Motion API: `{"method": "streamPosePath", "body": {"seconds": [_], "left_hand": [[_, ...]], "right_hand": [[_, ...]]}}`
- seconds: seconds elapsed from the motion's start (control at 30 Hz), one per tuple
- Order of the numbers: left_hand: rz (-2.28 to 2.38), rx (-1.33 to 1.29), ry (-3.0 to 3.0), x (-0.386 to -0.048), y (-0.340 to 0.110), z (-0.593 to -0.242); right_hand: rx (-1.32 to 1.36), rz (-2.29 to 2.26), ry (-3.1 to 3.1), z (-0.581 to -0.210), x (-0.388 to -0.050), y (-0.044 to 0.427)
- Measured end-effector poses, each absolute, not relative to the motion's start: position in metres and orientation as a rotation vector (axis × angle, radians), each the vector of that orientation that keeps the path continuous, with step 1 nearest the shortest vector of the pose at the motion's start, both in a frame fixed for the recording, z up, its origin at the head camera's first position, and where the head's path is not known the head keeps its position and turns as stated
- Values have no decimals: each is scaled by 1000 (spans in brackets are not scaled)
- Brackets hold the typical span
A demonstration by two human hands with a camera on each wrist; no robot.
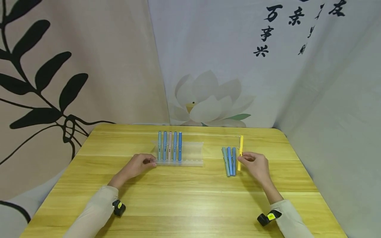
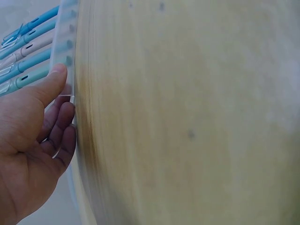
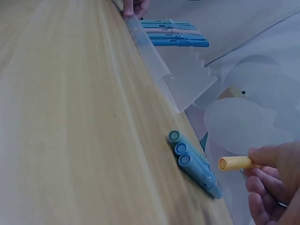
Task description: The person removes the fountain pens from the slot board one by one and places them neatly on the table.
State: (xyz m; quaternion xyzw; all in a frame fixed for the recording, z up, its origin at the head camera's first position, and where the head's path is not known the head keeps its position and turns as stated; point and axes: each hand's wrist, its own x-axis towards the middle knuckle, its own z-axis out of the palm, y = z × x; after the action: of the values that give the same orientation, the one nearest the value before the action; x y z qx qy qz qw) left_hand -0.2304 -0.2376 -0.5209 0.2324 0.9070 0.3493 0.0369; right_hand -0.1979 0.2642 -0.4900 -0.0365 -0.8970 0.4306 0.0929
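Note:
A clear plastic pen stand (image 1: pixel 192 152) holds several pens side by side in its left part: green, blue and pink ones. My left hand (image 1: pixel 141 164) pinches the stand's front left corner; in the left wrist view the thumb (image 2: pixel 57 77) lies on the front lip, the other fingers curled at its end. My right hand (image 1: pixel 256 165) pinches a yellow pen (image 1: pixel 241 145) between thumb and fingers, holding it roughly upright just right of the loose pens. Those three, a green pen (image 1: pixel 226 162) and two blue pens (image 1: pixel 229 160), lie together on the table.
The wooden table (image 1: pixel 184 205) reaches back to a curtain (image 1: pixel 208 59) with a printed flower and characters. Bare tabletop shows between the stand and the loose pens. Another curtain (image 1: pixel 336 109) hangs along the right side.

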Motion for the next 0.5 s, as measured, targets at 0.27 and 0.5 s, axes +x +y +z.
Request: {"method": "streamPosePath", "body": {"seconds": [0.27, 0.5], "left_hand": [[1066, 699, 2778, -231, -237, -521], [1078, 726, 2789, -229, -237, -521]], "right_hand": [[-131, 1284, -2702, -497, -198, 271], [-130, 1214, -2787, -505, -200, 277]]}}
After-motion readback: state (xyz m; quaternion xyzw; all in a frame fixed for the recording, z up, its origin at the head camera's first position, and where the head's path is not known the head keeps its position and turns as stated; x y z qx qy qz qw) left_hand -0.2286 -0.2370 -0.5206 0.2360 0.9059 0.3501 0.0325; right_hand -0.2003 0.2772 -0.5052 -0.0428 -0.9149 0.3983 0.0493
